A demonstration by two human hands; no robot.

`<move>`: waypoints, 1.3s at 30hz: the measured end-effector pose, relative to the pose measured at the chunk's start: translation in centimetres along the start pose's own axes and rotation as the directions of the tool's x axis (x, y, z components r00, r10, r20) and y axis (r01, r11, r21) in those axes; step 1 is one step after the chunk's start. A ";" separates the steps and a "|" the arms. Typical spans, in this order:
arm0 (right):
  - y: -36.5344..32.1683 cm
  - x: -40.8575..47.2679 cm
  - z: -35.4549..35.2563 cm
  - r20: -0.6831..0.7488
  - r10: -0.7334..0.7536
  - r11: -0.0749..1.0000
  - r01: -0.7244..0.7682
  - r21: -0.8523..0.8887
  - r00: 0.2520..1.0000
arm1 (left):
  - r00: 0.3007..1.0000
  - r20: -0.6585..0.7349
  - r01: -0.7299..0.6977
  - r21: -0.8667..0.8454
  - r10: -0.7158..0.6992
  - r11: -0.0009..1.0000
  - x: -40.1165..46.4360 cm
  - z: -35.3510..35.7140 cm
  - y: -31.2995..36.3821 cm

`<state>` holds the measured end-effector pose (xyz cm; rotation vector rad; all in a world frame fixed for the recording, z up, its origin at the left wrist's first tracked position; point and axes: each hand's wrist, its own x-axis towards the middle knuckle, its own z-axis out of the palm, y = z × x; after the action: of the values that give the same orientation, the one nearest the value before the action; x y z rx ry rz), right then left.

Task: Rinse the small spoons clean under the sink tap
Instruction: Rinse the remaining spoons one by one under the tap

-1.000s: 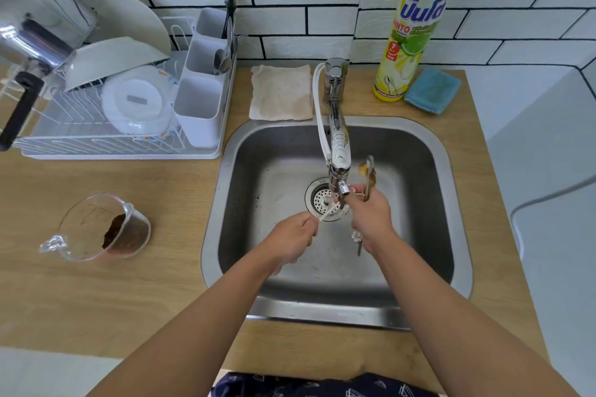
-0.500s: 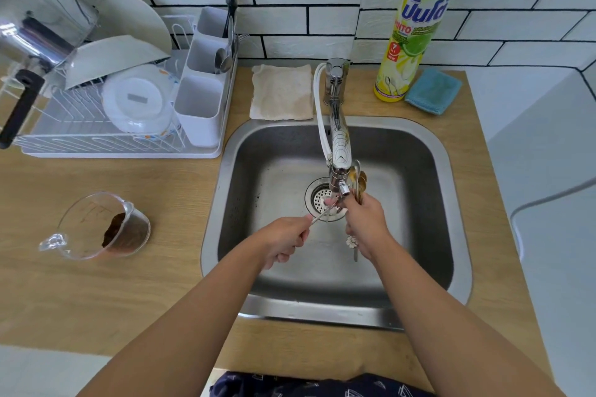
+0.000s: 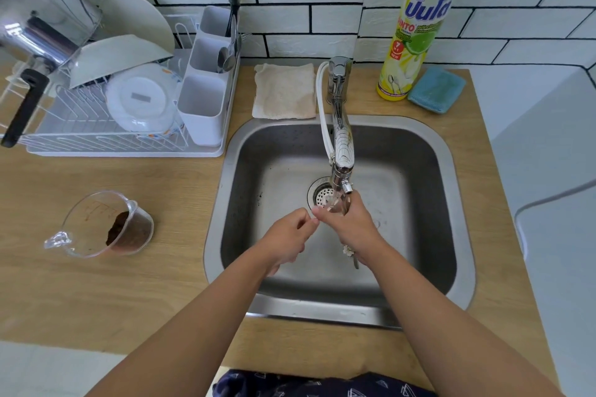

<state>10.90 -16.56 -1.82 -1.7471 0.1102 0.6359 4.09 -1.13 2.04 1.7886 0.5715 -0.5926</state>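
Observation:
Over the steel sink [image 3: 458, 235], my right hand [image 3: 351, 226] grips a small bundle of spoons [image 3: 351, 255]. Their decorated handle ends stick out below my wrist, and the bowls are hidden behind my fingers right under the chrome tap [image 3: 342, 151] spout. My left hand [image 3: 287, 237] sits just to the left, fingertips meeting the right hand's fingers and pinching a thin spoon handle; the spoon is mostly hidden. Water flow is hard to make out.
A clear measuring jug [image 3: 106, 226] with brown grounds lies on the wooden counter at left. A white dish rack [image 3: 129, 126] with plates and a cutlery holder stands behind it. A folded cloth [image 3: 285, 90], dish soap bottle [image 3: 416, 26] and blue sponge [image 3: 437, 89] line the back.
My right hand has lowered the spoon bowls from beside the spout to directly beneath it, hiding them. My left hand moved right until its fingertips meet the right hand.

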 end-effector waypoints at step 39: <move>-1.8 -0.5 -2.0 0.220 0.156 0.696 -0.265 0.667 0.963 | 0.990 -0.011 -0.135 -0.274 0.137 0.952 0.5 2.9 2.0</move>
<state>11.92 -18.05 0.25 -0.9503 0.4037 0.7660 5.40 -4.45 2.36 1.5476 0.4941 -0.4040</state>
